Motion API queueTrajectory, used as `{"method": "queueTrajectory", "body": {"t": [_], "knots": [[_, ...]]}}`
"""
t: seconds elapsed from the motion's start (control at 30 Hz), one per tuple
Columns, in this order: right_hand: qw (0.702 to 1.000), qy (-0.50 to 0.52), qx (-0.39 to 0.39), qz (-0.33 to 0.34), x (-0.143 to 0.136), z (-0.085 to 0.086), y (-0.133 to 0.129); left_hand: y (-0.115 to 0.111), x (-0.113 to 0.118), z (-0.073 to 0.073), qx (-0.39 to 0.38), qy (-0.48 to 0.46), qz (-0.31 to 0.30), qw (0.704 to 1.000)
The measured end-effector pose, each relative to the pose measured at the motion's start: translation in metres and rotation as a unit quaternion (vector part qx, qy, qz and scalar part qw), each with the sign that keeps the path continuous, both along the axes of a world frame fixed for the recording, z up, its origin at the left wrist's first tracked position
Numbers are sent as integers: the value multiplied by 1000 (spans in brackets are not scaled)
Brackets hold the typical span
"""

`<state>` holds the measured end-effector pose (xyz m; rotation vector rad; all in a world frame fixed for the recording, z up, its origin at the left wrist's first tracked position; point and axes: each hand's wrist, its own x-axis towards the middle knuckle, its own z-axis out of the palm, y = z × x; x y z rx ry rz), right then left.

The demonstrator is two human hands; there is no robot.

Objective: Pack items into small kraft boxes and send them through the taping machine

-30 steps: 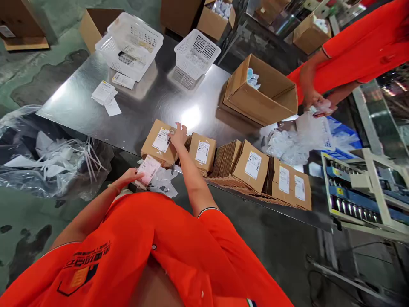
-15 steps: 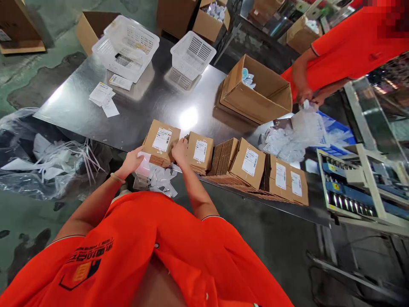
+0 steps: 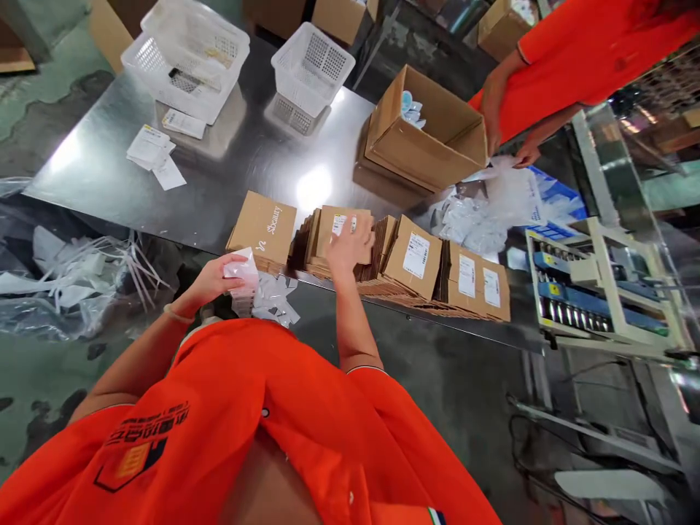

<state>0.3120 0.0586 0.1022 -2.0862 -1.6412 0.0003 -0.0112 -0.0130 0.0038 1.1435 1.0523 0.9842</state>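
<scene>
My right hand (image 3: 348, 244) lies flat on a labelled flat cardboard box (image 3: 332, 222) that leans on a row of folded cartons (image 3: 383, 255) at the near edge of the steel table (image 3: 235, 168). Left of it lies a plain brown box (image 3: 263, 227) with printed script and no label. My left hand (image 3: 219, 277) holds a sheet of labels (image 3: 240, 273) just below the table edge, over a pile of white backing scraps (image 3: 273, 302). More labelled boxes (image 3: 470, 281) continue the row to the right.
An open carton (image 3: 426, 131) and two white mesh baskets (image 3: 186, 51) (image 3: 311, 65) stand further back. Loose paper slips (image 3: 150, 149) lie at the left. A co-worker in orange (image 3: 552, 58) handles clear bags (image 3: 492, 211). A blue and white machine (image 3: 590, 292) is at the right.
My right hand moved from the gap between the two left boxes onto the second labelled box. The leftmost stack now shows a plain unlabelled top. My left hand drew back with the label sheet.
</scene>
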Motion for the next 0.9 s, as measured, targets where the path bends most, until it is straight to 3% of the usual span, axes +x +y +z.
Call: {"method": "queueTrajectory", "body": {"t": [0.03, 0.07, 0.13, 0.2, 0.23, 0.3, 0.37, 0.47, 0.57, 0.7, 0.8, 0.9], "knots": [[992, 44, -31, 112, -22, -13, -7, -2, -3, 0, -1, -19, 20, 1000], [966, 102, -79, 224, -45, -28, -14, -3, -7, 0, -2, -44, 48, 998], [879, 211, -188, 384, -91, -61, -30, -1, -17, -5, -10, -101, 118, 988], [816, 290, -257, 430, -126, -89, -43, 4, -30, -13, -32, -146, 197, 969], [806, 321, -264, 421, -138, -98, -48, 6, -37, -18, -52, -159, 238, 957], [814, 374, -239, 374, -155, -107, -54, 6, -44, -28, -105, -170, 308, 930], [828, 410, -198, 326, -166, -105, -54, -2, -42, -35, -140, -179, 323, 919], [840, 422, -178, 290, -175, -93, -49, -22, -26, -37, -96, -170, 253, 948], [839, 422, -191, 287, -175, -88, -43, -34, -14, -32, -36, -103, 186, 976], [844, 411, -191, 288, -163, -95, -43, -23, -7, -26, -36, -39, 159, 986], [877, 369, -126, 282, -148, -98, -51, -6, 3, -25, -42, -22, 160, 986], [908, 310, -57, 278, -133, -90, -53, 7, 13, -27, -45, -4, 139, 989]]}}
